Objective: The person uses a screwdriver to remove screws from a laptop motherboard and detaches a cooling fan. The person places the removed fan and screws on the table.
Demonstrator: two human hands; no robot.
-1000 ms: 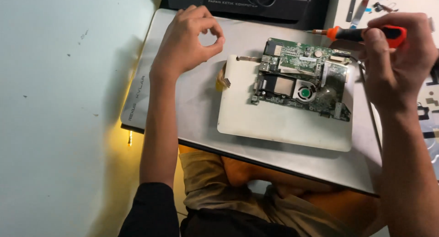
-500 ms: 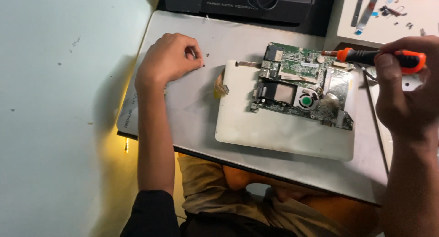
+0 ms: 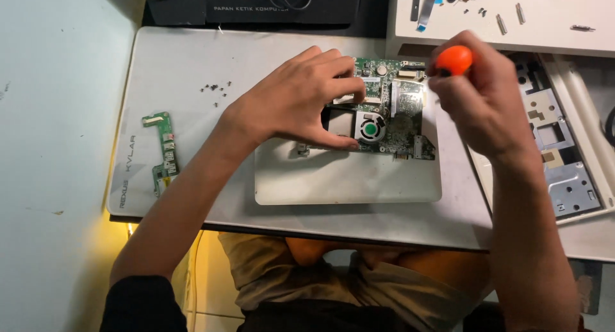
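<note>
Head view: a green circuit board (image 3: 391,114) is seen lying on the upper right part of a white laptop shell (image 3: 346,175), which rests on a grey work mat (image 3: 186,63). The board's long axis runs left to right across the frame. A small round fan (image 3: 369,128) is set in its lower middle.

The left hand (image 3: 301,101) is spread over the board's left end, fingers half open and curved, fingertips pressed on the board's upper left edge and thumb laid along its lower edge near the fan. Nothing is gripped; the board is only pinned down.

The right hand (image 3: 477,98) is closed around a screwdriver with an orange handle (image 3: 453,60), held just past the board's right edge, handle end toward the camera. The shaft and tip are hidden by the hand, so contact with the board cannot be told. The board lies to the left of this hand, close by; the left hand is the nearer, being already on it.

Loose screws (image 3: 214,89) are scattered on the mat left of the left hand, and a narrow green daughter board (image 3: 163,153) lies farther left. A grey metal chassis (image 3: 557,153) is seen at the right.
</note>
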